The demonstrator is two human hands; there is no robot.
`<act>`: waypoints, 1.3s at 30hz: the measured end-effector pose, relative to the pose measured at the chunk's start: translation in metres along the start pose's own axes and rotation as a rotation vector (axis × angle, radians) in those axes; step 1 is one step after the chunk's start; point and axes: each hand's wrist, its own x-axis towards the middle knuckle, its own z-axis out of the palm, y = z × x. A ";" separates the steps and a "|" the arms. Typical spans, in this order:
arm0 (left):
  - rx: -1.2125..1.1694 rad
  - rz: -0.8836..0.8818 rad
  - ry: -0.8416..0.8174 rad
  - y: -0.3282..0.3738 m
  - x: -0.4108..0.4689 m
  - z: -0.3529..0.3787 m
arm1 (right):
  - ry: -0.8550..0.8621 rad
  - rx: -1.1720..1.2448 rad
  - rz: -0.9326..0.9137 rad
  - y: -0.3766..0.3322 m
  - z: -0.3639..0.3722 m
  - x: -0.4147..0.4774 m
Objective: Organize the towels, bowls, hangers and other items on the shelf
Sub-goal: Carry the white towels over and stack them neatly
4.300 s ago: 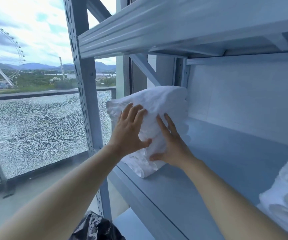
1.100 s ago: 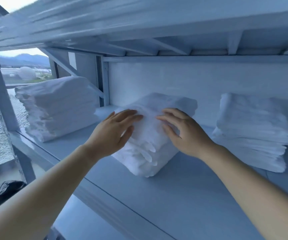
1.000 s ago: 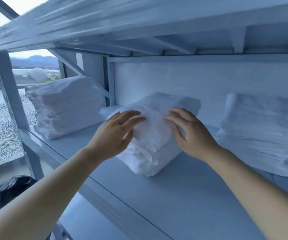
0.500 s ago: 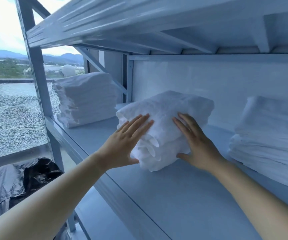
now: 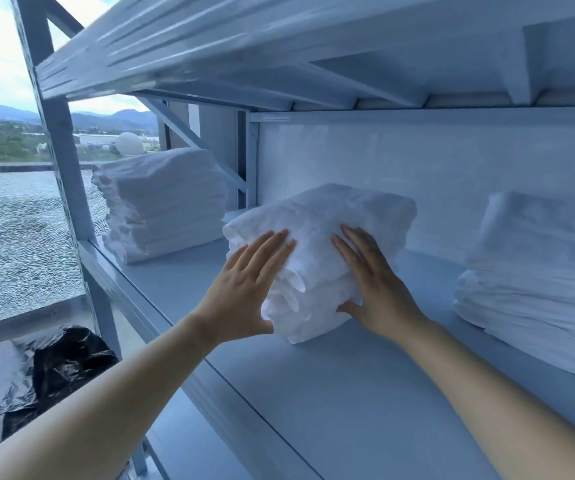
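A stack of folded white towels [image 5: 317, 233] sits in the middle of the grey metal shelf [image 5: 331, 386]. My left hand [image 5: 244, 289] presses flat against the stack's left front side, fingers straight. My right hand [image 5: 376, 285] presses flat against its right front side, thumb low near the shelf board. A second towel stack [image 5: 161, 202] stands at the shelf's left end. A third towel stack [image 5: 538, 271] lies at the right.
The upper shelf [image 5: 279, 46] hangs close overhead. A perforated upright post [image 5: 67, 161] stands at the left front corner. A black plastic bag [image 5: 36, 368] lies on the floor below left. A window with cracked glass [image 5: 9, 237] is beyond the post.
Both hands have slid down from the top of the middle stack to its front sides. The view has shifted right and closer.
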 end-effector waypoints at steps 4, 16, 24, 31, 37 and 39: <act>0.036 0.011 0.021 -0.016 0.005 0.007 | -0.012 0.000 0.022 -0.003 0.008 0.010; 0.008 0.220 0.178 -0.046 0.030 0.033 | -0.020 -0.248 0.020 -0.003 0.008 0.005; -0.050 0.240 0.137 -0.065 0.038 0.035 | 0.040 -0.153 0.084 -0.009 0.025 0.025; -0.017 0.259 0.136 -0.106 0.017 0.029 | 0.054 -0.112 0.022 -0.025 0.055 0.051; 0.065 0.171 0.136 -0.153 -0.019 0.008 | 0.024 -0.032 -0.068 -0.053 0.096 0.094; 0.076 0.134 0.128 -0.167 -0.030 0.003 | 0.018 0.000 -0.087 -0.062 0.109 0.107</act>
